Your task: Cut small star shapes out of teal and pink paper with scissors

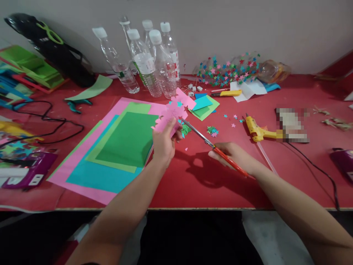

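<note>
My left hand [164, 141] pinches a piece of pink paper [165, 122] with star-shaped cut-outs along its edges. Red-handled scissors [226, 157] are in my right hand [234, 156], their blades pointing up and left at the pink paper's right edge. Whether the blade tips touch the paper I cannot tell. Beneath and beyond the paper lie green and blue paper stars [185, 129]. A small pile of cut stars [212, 131] rests to the right of the scissor blades. Sheets of coloured paper [127, 141] in green, blue and pink are layered left of my left hand.
Several plastic bottles [143, 62] stand against the wall. On the right are a yellow glue gun [257, 130] with a cord and a clear container covered in stars [228, 70]. A yellow cutter [226, 93] lies near folded paper squares [202, 105]. Purple devices [33, 169] sit at the sides.
</note>
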Demonstrator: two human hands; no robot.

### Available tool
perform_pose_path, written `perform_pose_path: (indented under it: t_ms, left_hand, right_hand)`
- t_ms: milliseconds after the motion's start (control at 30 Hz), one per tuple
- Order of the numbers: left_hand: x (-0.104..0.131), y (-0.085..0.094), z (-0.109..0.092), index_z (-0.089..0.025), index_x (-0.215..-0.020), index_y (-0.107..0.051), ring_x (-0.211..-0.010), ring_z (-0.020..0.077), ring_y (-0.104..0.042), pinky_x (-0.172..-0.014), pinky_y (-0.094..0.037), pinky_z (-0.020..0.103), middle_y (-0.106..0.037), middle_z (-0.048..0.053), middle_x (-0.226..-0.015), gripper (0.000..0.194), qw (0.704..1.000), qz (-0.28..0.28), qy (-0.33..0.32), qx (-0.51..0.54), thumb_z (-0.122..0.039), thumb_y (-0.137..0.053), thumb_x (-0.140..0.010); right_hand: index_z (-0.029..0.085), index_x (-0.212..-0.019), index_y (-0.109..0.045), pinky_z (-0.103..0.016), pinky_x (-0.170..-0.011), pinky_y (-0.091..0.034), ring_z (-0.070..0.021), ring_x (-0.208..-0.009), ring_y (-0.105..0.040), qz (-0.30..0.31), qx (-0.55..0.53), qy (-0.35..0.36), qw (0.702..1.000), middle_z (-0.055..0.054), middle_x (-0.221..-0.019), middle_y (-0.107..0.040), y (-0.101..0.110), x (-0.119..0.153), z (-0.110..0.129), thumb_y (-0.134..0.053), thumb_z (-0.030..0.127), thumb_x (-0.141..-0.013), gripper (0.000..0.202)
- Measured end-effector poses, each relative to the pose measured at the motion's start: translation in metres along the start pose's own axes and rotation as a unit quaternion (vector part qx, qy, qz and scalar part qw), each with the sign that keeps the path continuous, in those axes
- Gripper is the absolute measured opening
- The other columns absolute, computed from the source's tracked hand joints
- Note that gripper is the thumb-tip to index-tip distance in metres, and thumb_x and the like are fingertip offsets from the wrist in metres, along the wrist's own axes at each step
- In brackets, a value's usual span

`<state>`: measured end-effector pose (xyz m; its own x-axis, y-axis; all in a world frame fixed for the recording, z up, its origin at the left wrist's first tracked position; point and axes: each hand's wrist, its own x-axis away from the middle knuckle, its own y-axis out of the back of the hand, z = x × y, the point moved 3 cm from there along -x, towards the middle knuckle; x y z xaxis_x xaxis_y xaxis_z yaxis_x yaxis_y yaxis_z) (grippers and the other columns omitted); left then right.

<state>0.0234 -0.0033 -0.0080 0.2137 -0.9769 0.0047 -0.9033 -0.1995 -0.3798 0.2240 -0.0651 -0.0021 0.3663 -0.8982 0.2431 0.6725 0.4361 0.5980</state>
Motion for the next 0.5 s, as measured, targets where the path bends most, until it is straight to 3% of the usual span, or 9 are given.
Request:
perform_pose_path:
  t_ms: [133,333,500]
  left_hand:
    - [0.004,-0.002,-0.001,-0.017,-0.066,-0.055,-0.036,0.005,-0.047,-0.035,-0.03,0.02,-0.058,-0.003,-0.053,0.029,1.0,0.012,-0.015,-0.024,-0.042,-0.067,-0.076]
    - [0.016,-0.01,0.004,-0.016,-0.072,-0.058,-0.038,0.0067,-0.051,-0.035,-0.032,0.02,-0.065,0.001,-0.061,0.031,0.996,0.078,-0.009,-0.042,-0.046,-0.064,-0.079]
    - [0.02,-0.012,0.005,-0.016,-0.071,-0.059,-0.039,0.0068,-0.052,-0.035,-0.034,0.021,-0.067,0.003,-0.062,0.031,0.995,0.091,0.018,-0.038,-0.045,-0.063,-0.08]
  right_hand:
    - [0.02,-0.061,-0.042,-0.024,-0.047,-0.024,-0.0094,-0.049,-0.034,-0.001,-0.02,-0.014,1.0,0.005,-0.054,-0.039,0.0,0.001,0.004,-0.055,0.059,-0.082,0.046]
    - [0.018,-0.071,-0.052,-0.023,-0.043,-0.031,-0.0097,-0.042,-0.042,0.017,-0.105,-0.034,0.994,0.004,-0.051,-0.048,-0.004,0.003,0.002,-0.052,0.063,-0.083,0.046]
    - [0.019,-0.074,-0.05,-0.023,-0.042,-0.034,-0.0095,-0.04,-0.042,0.029,-0.15,-0.05,0.987,0.005,-0.049,-0.045,-0.009,0.003,0.005,-0.047,0.068,-0.083,0.05]
